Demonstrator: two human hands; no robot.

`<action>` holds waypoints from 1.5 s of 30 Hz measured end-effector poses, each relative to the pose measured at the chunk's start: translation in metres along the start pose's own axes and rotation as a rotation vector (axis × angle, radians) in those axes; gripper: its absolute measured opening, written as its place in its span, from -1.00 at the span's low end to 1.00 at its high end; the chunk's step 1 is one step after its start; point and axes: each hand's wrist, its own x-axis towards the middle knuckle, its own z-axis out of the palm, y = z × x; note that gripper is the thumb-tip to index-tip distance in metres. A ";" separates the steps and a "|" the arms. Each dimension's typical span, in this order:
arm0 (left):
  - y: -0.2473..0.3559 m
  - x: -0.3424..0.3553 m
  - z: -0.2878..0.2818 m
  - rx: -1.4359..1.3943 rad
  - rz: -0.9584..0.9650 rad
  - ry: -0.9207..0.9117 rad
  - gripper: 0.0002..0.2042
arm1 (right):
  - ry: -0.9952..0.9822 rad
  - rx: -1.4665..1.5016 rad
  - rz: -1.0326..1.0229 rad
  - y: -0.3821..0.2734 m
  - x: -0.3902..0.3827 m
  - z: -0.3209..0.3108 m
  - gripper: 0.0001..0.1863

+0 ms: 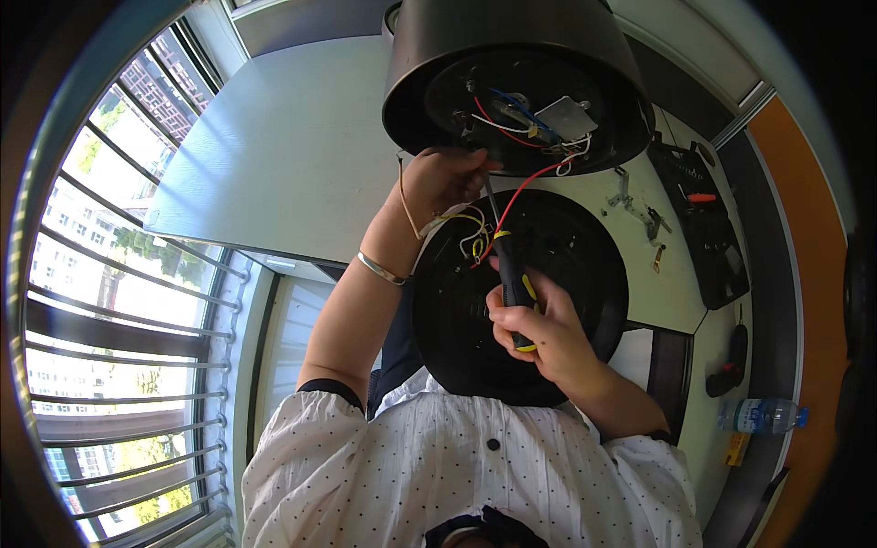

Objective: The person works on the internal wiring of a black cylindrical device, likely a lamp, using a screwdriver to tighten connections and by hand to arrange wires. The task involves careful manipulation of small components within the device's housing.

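A person in a white dotted shirt works on a black drum-shaped lamp housing [512,55] lying on its side on a white table [283,146], its open underside showing red, blue and white wiring [525,123] and a small grey component box [566,117]. The right hand [539,324] wraps all its fingers tightly around the black-and-yellow handle of a screwdriver [510,274], whose shaft runs up into the housing. The left hand [443,183], a thin bangle [379,269] on its wrist, has its fingers closed at the housing's rim beside the screwdriver shaft; what they pinch cannot be made out. A round black base plate [585,265] sits just below. A black tool tray [708,228] lies to the right, a water bottle [763,416] farther down.
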 end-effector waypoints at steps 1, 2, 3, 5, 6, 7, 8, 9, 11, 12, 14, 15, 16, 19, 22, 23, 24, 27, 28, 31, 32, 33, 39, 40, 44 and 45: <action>0.000 0.000 0.000 -0.001 0.002 -0.006 -0.75 | -0.010 0.016 0.030 -0.001 0.001 -0.001 -0.53; 0.000 0.000 0.000 -0.002 0.002 -0.015 -0.75 | 0.017 -0.103 -0.028 0.001 0.001 -0.001 -0.50; 0.000 0.000 0.000 -0.003 0.003 -0.023 -0.75 | 0.044 -0.223 -0.085 0.003 0.001 -0.001 -0.48; 0.002 -0.001 0.000 0.070 0.008 0.022 -0.75 | 0.109 -0.528 -0.246 0.006 0.002 -0.004 -0.43; 0.003 -0.001 0.001 0.107 0.011 0.044 -0.75 | 0.148 -0.713 -0.350 0.006 0.002 -0.006 -0.40; 0.003 -0.001 0.002 0.140 0.027 0.068 -0.76 | 0.187 -0.898 -0.455 0.006 0.002 -0.008 -0.37; 0.003 -0.001 0.003 0.172 0.046 0.095 -0.76 | 0.182 -0.946 -0.461 0.006 0.002 -0.007 -0.35; 0.003 -0.001 0.003 0.205 0.065 0.120 -0.77 | 0.178 -0.993 -0.467 0.004 0.002 -0.007 -0.32; 0.002 -0.002 0.003 0.210 0.045 0.105 -0.77 | 0.164 -1.030 -0.459 0.000 -0.001 -0.005 -0.30; 0.002 -0.002 0.003 0.213 0.035 0.097 -0.78 | 0.154 -1.019 -0.445 -0.003 -0.004 -0.004 -0.30; 0.001 -0.004 0.004 0.239 0.058 0.093 -0.79 | 0.136 -1.007 -0.427 -0.006 -0.007 -0.003 -0.30; 0.000 -0.006 0.005 0.252 0.068 0.092 -0.79 | 0.127 -1.006 -0.424 -0.006 -0.008 -0.003 -0.30; 0.000 -0.007 0.005 0.244 0.071 0.100 -0.79 | 0.122 -1.004 -0.428 -0.005 -0.008 -0.004 -0.30; -0.001 -0.007 0.005 0.229 0.076 0.108 -0.80 | 0.120 -0.994 -0.452 -0.001 -0.006 -0.006 -0.31; 0.001 -0.005 0.003 0.220 0.070 0.106 -0.79 | 0.129 -0.981 -0.492 0.003 -0.002 -0.008 -0.32; 0.002 -0.005 0.004 0.216 0.066 0.112 -0.79 | 0.126 -0.966 -0.471 0.003 -0.002 -0.008 -0.32; 0.002 -0.005 0.004 0.213 0.061 0.117 -0.79 | 0.124 -0.950 -0.450 0.003 -0.002 -0.008 -0.32; 0.003 -0.005 0.005 0.209 0.051 0.130 -0.79 | 0.114 -0.914 -0.421 0.001 -0.001 -0.008 -0.33; 0.003 -0.005 0.005 0.207 0.051 0.123 -0.79 | 0.115 -0.904 -0.425 0.001 -0.001 -0.008 -0.34; 0.002 -0.004 0.003 0.206 0.049 0.110 -0.79 | 0.123 -0.864 -0.444 0.003 0.000 -0.010 -0.36; 0.003 -0.004 0.004 0.210 0.048 0.112 -0.79 | 0.124 -0.844 -0.447 0.003 0.000 -0.010 -0.36; 0.003 -0.004 0.004 0.215 0.048 0.114 -0.80 | 0.121 -0.816 -0.442 0.001 0.001 -0.009 -0.37; 0.002 0.000 0.000 0.191 0.032 0.130 -0.78 | 0.106 -0.734 -0.426 -0.001 0.002 -0.008 -0.39; 0.002 0.000 0.001 0.188 0.032 0.132 -0.78 | 0.107 -0.737 -0.428 0.000 0.002 -0.008 -0.39; 0.003 -0.003 0.004 0.192 0.030 0.144 -0.78 | 0.098 -0.706 -0.403 0.000 0.001 -0.007 -0.38; 0.003 -0.003 0.005 0.197 0.029 0.146 -0.78 | 0.099 -0.703 -0.405 0.000 0.001 -0.006 -0.38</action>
